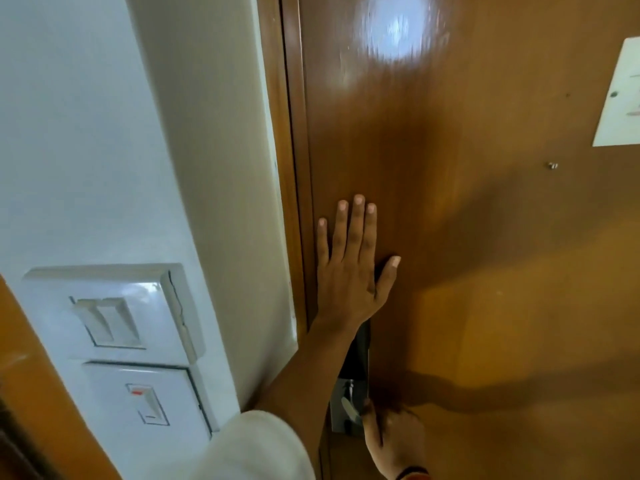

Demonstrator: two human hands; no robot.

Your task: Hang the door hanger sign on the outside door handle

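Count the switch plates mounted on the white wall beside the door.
2: an upper switch plate with a rocker switch, and a lower switch plate directly beneath it, its rocker marked red. None seems hidden.

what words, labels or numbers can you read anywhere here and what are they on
None can be read.
White notice on the wooden door: faint marks, too blurred and cut off by the frame edge.
Upper switch plate on the wall: no lettering.
Lower switch plate: only a red mark on the rocker, no text.
Lock plate by the right hand: no legible marking.
The left hand lies flat on the door, covering no text that shows.
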